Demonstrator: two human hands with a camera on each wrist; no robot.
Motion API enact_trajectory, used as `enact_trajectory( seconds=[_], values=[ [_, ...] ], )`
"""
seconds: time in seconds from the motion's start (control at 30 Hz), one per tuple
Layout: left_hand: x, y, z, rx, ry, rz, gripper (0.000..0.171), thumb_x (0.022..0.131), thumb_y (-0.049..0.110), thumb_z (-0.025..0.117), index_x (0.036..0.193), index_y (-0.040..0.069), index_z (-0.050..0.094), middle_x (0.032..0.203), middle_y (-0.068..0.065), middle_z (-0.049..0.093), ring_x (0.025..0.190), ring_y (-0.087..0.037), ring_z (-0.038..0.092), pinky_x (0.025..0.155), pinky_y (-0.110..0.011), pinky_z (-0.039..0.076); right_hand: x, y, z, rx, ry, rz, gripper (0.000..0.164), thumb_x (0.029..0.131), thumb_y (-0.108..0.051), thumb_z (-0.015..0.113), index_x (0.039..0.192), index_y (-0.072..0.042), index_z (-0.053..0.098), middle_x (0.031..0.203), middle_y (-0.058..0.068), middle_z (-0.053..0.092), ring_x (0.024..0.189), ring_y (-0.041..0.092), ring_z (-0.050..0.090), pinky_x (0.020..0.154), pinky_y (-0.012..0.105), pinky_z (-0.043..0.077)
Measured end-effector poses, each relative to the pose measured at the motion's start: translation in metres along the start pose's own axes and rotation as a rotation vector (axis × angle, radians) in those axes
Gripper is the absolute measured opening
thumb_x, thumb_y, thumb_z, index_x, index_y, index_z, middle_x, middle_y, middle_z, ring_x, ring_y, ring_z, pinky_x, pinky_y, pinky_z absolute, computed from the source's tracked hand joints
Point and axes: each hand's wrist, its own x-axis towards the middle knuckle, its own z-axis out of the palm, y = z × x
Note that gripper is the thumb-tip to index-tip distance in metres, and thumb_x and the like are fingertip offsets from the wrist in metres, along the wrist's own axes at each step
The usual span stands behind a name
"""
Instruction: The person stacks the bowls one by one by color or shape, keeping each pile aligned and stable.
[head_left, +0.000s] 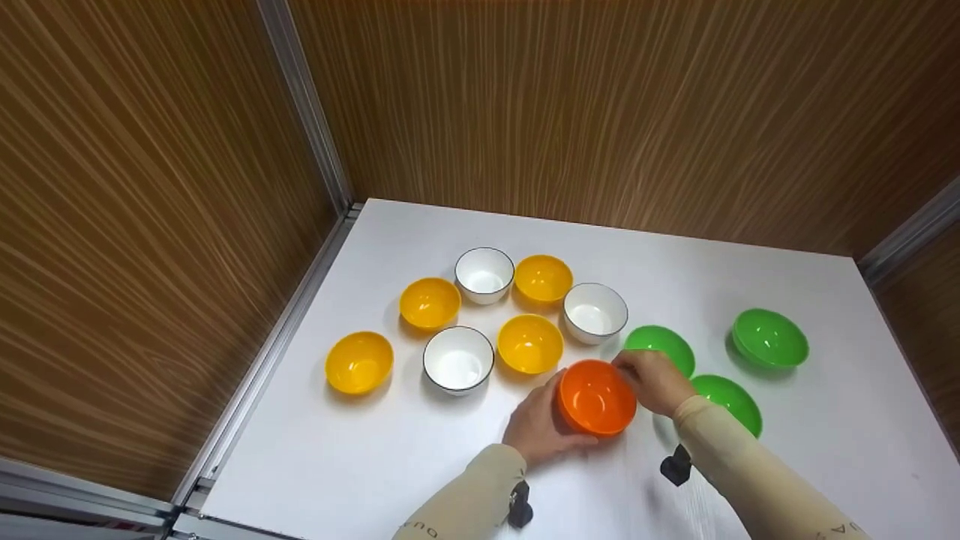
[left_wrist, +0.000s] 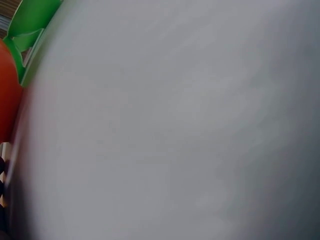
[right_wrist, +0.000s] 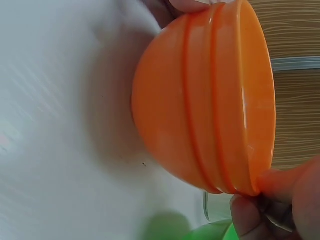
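Note:
A stack of nested orange bowls (head_left: 598,397) stands near the front of the table, its rim lines showing one above another in the right wrist view. Curved round its left side, my left hand (head_left: 541,424) holds it, thumb along the front. My right hand (head_left: 654,381) pinches the rim on the right, thumb (right_wrist: 282,185) inside and fingers outside. Just behind the stack sit a yellow bowl (head_left: 530,344) and, to the right, a green bowl (head_left: 663,346). Another green bowl (head_left: 729,401) is partly covered by my right forearm.
More yellow bowls (head_left: 359,363) and white bowls with dark rims (head_left: 458,360) stand apart across the left and middle of the white table (head_left: 315,457). A third green bowl (head_left: 770,339) sits at the right. Wood-grain panels (head_left: 600,112) rise behind and at the sides.

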Motion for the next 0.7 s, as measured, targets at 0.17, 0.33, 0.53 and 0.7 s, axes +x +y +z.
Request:
enact_trajectory(
  seconds=[0.17,0.33,0.53,0.7],
  values=[
    [0.0,-0.0003,0.0003,0.005,0.002,0.003,0.115,0.059,0.075,0.073,0.152,0.034,0.019,0.144,0.008,0.043,0.128,-0.013,0.045,0.108,-0.042,0.038,0.0004,0.0001,0.0005,-0.002,0.011,-0.003,0.016,0.085,0.005,0.066,0.096,-0.003,0.074,0.09,0.007,0.072,0.083,0.024,0.066,0.078,0.042,0.057],
    [0.0007,-0.0008,0.0014,0.005,0.001,0.012,0.115,0.059,0.075,0.072,0.152,0.033,0.02,0.145,0.008,0.042,0.128,-0.013,0.045,0.107,-0.042,0.038,0.0001,0.0002,0.0003,-0.008,0.01,0.001,0.016,0.084,0.005,0.066,0.096,-0.003,0.074,0.089,0.007,0.072,0.084,0.025,0.067,0.078,0.043,0.057],
    [0.0006,-0.0019,0.0011,0.014,0.013,0.032,0.113,0.061,0.075,0.072,0.152,0.03,0.021,0.145,0.008,0.043,0.128,-0.012,0.045,0.107,-0.04,0.038,0.0,-0.0009,0.0006,-0.03,0.019,-0.008,0.016,0.083,0.006,0.066,0.094,-0.001,0.075,0.087,0.008,0.072,0.083,0.027,0.067,0.078,0.044,0.056],
    [0.0,-0.0017,0.0003,0.02,0.016,0.03,0.114,0.06,0.076,0.071,0.152,0.031,0.021,0.145,0.008,0.043,0.128,-0.012,0.045,0.107,-0.04,0.038,-0.0005,-0.0005,0.003,-0.035,0.03,-0.009,0.015,0.083,0.004,0.067,0.094,-0.002,0.075,0.087,0.008,0.072,0.082,0.026,0.067,0.078,0.044,0.057]
  ],
)
